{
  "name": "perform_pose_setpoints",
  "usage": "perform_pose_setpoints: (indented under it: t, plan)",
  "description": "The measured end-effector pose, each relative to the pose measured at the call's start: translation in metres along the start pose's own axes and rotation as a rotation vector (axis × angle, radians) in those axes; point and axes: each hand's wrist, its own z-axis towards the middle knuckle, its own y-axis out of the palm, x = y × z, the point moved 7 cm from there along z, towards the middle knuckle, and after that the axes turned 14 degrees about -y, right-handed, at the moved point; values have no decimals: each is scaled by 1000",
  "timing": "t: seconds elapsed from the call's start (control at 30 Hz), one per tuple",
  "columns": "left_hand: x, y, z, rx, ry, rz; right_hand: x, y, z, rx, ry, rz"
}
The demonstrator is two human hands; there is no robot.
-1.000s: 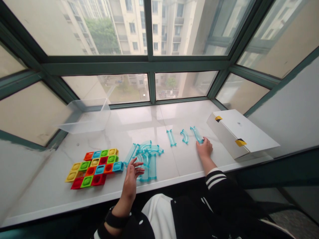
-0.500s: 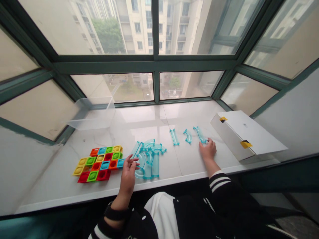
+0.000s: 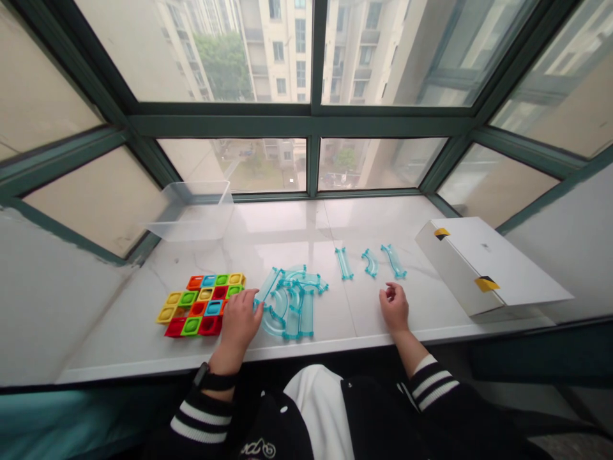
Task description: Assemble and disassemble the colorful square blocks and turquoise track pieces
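My left hand (image 3: 242, 319) lies over the right edge of several coloured square blocks (image 3: 205, 307), its fingers stretched out towards a pile of clear blue track pieces (image 3: 295, 306). It covers part of the blocks, and I see nothing held in it. On the right, my right hand (image 3: 394, 308) rests on the counter with its fingers curled in and nothing showing between them. Beyond it lie three separate track pieces: a straight one (image 3: 343, 264), a short curved one (image 3: 369, 262) and an S-shaped one (image 3: 393, 261), the last nearest to that hand.
A clear plastic bin (image 3: 194, 214) stands at the back left of the white counter (image 3: 287, 223). To the right is a white box (image 3: 498, 262) with yellow-and-black tabs. Green-framed windows close off the back and sides.
My right hand has come off the S-shaped track piece and drawn back towards me, fingers curling. My left hand has turned palm down and shifted over the blocks. The view has swung slightly left.
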Motion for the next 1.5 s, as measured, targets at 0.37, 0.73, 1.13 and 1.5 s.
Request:
perform_pose_setpoints:
  t: [0.37, 0.73, 1.13, 1.5]
  plan:
    - [7, 28, 28, -245, -27, 463, -89, 64, -44, -455, -376, 169]
    - [8, 8, 28, -233, -213, 62, -90, 67, -43, -503, -430, 147]
    - [3, -34, 18, -41, -179, -149, -104, 73, -41, -489, -494, 138]
    - [12, -55, 2, -81, -89, -262, -172, 164, -7, -696, -739, -29]
